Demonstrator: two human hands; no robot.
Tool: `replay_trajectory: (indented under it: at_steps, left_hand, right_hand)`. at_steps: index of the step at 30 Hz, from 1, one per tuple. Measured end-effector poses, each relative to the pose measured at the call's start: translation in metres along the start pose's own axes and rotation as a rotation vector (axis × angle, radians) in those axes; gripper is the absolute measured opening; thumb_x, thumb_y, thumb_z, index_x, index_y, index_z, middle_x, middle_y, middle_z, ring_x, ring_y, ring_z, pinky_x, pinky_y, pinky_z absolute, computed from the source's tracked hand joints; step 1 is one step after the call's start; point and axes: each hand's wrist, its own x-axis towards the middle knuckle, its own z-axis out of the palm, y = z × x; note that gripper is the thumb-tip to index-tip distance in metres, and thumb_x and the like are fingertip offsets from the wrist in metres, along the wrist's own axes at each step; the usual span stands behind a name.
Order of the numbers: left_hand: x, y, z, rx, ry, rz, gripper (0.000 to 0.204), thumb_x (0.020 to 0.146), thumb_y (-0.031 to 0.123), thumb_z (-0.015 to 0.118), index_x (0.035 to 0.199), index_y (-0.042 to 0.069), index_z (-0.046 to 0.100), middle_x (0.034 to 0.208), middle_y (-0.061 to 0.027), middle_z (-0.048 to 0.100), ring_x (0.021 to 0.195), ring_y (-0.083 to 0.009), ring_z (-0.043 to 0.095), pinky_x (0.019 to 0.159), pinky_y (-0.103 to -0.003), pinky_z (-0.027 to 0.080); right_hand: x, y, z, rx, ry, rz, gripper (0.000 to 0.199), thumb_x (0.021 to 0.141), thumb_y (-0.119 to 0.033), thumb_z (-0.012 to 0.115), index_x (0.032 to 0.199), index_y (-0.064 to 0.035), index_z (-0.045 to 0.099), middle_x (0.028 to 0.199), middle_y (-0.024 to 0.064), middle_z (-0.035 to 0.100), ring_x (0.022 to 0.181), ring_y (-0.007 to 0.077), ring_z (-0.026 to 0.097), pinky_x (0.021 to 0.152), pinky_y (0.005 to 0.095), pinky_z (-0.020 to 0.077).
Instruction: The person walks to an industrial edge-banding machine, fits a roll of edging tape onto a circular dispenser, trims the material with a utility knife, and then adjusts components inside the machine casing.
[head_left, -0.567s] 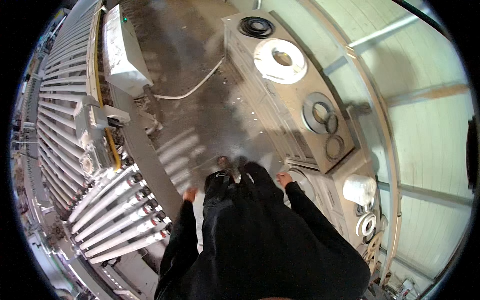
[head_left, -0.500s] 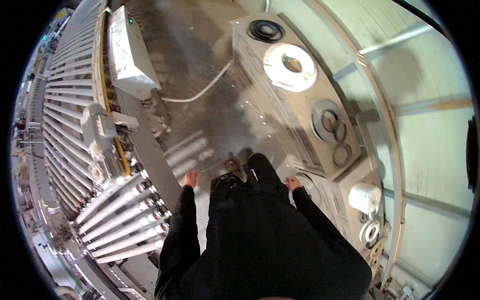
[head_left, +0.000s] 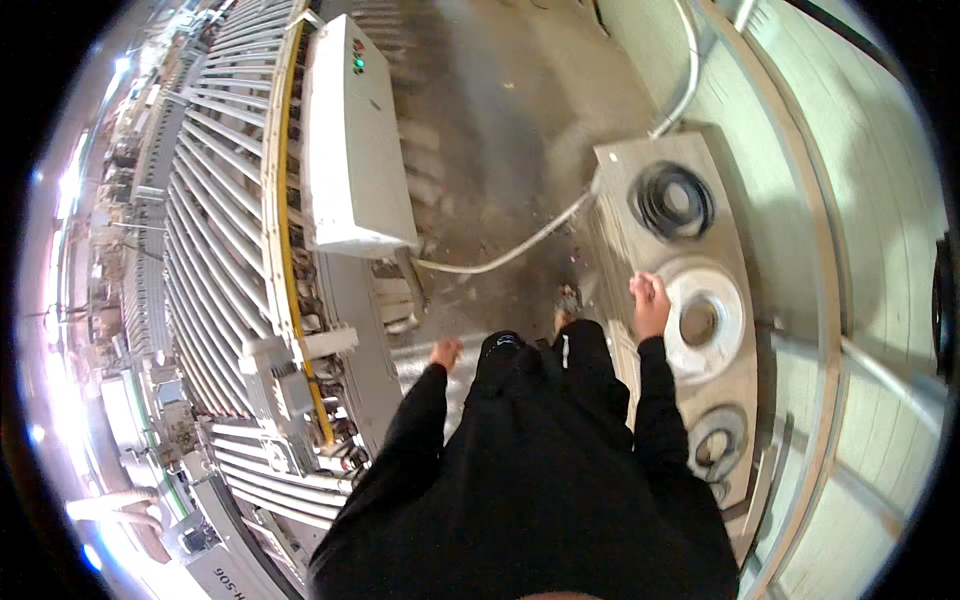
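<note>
The right hand [head_left: 650,300] is at 3 o'clock, beside the inner edge of a thick white ring [head_left: 727,320], which it partly overlaps in this view. Its fingers are loosely bent and nothing shows between them; I cannot tell whether it touches the ring or only passes above it. The left hand [head_left: 446,352] sits at 7 o'clock, close to the middle of the view and well apart from the rings. It is small and blurred, so I cannot tell how far its fingers are opened or closed, though no object shows in it.

As for progress, nothing visible is lifted or carried, and no piece shows as finished. The white ring lies flat on a long tan surface [head_left: 650,150] that stretches from 2 to 4 o'clock. On the same surface, a loose black coil [head_left: 650,195] lies flat at 2 o'clock, and a grey ring [head_left: 732,430] lies at 4 o'clock. What is done and what is left cannot be read from this arrangement.

Across the floor, a white control box [head_left: 345,130] with a lit green lamp stands at 11 o'clock, and a bank of pale rollers [head_left: 215,210] runs at 10 o'clock. A pale hose [head_left: 480,269] crosses the floor near 12 o'clock, just above the centre.
</note>
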Motion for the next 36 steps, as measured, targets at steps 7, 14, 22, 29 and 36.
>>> replay_trajectory:
  at_steps: [7, 14, 22, 29, 36]
  left_hand:
    - [-0.019, 0.089, 0.037, 0.118, 0.276, -0.322, 0.039, 0.107, 0.033, 0.059, 0.127, 0.001, 0.066, 0.117, -0.0137, 0.074, 0.105, -0.0282, 0.073, 0.088, -0.042, 0.06]
    - [0.039, 0.128, 0.06, 1.205, -0.116, -0.385, 0.037, 0.1, 0.042, 0.059, 0.109, 0.011, 0.075, 0.102, -0.0156, 0.078, 0.099, -0.0368, 0.074, 0.086, -0.05, 0.058]
    - [0.361, 0.342, -0.013, 1.37, 0.18, -0.029, 0.035, 0.1, 0.047, 0.056, 0.106, 0.021, 0.078, 0.108, -0.0067, 0.079, 0.101, -0.0312, 0.074, 0.08, -0.051, 0.058]
    - [0.81, 0.678, -0.063, 0.321, 0.311, 0.064, 0.05, 0.1, 0.039, 0.069, 0.131, 0.001, 0.068, 0.111, -0.0182, 0.076, 0.101, -0.026, 0.075, 0.085, -0.04, 0.06]
    - [1.032, 0.969, 0.04, 0.154, 0.135, 0.423, 0.04, 0.105, 0.031, 0.065, 0.131, 0.001, 0.068, 0.112, -0.014, 0.077, 0.096, -0.025, 0.075, 0.087, -0.04, 0.059]
  right_hand:
    - [0.327, -0.124, 0.103, -0.108, -0.307, -0.317, 0.036, 0.105, -0.038, 0.068, 0.12, -0.0058, 0.071, 0.114, 0.011, 0.078, 0.102, 0.0197, 0.075, 0.088, 0.0335, 0.0565]
    - [0.5, -0.111, 0.227, -0.21, -0.467, -0.262, 0.036, 0.103, -0.036, 0.072, 0.123, -0.0061, 0.07, 0.11, 0.0062, 0.077, 0.098, 0.0154, 0.072, 0.089, 0.0339, 0.0557]
    - [0.645, 0.015, 0.207, 0.652, -0.003, 0.857, 0.022, 0.106, -0.027, 0.06, 0.088, -0.0159, 0.053, 0.07, -0.0028, 0.044, 0.059, 0.0144, 0.043, 0.052, 0.0326, 0.0312]
    - [0.706, 0.111, 0.144, 0.253, -0.066, 1.023, 0.054, 0.11, -0.041, 0.056, 0.151, -0.0056, 0.053, 0.14, 0.0166, 0.063, 0.11, 0.0344, 0.067, 0.092, 0.046, 0.0544]
    - [0.758, 0.128, 0.262, 0.404, -0.156, 1.418, 0.026, 0.1, -0.04, 0.053, 0.108, -0.0159, 0.058, 0.109, 0.0077, 0.056, 0.105, 0.0347, 0.057, 0.082, 0.0493, 0.0473]
